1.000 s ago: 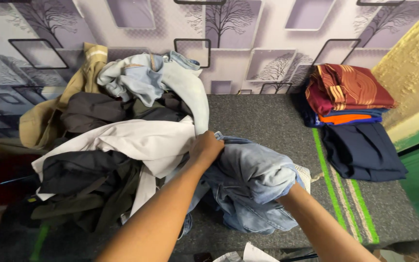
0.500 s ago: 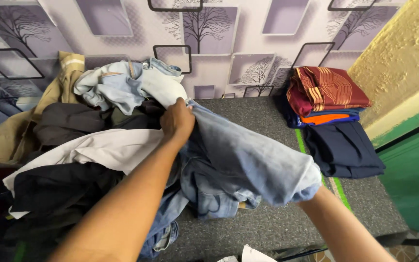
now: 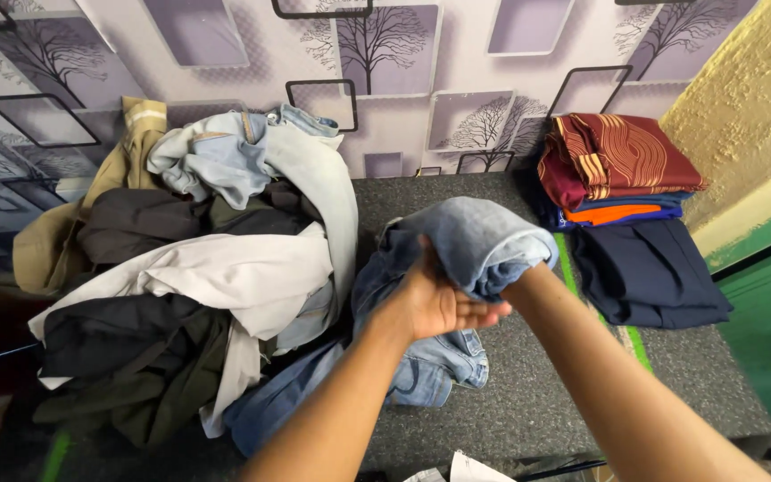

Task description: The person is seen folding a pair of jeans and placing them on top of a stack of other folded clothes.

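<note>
A pair of light blue jeans (image 3: 457,241) lies bunched in the middle of the grey table (image 3: 528,402). My right hand (image 3: 518,287) is buried inside one leg, with the denim wrapped over it down to the wrist. My left hand (image 3: 435,303) presses flat against the denim next to the right wrist, its fingers stretched out to the right. The rest of the jeans trails down to the left toward the table's front edge.
A big heap of mixed clothes (image 3: 180,268) in white, black, tan and pale blue fills the left side. Folded clothes (image 3: 617,170) in maroon, orange and blue are stacked at the back right, with a dark navy garment (image 3: 649,272) in front of them. Some white paper (image 3: 457,469) lies at the near edge.
My left hand has let go of the jeans' upper part near the pile and come down to my right wrist. The raised jeans have dropped and bunched toward the table's middle.
</note>
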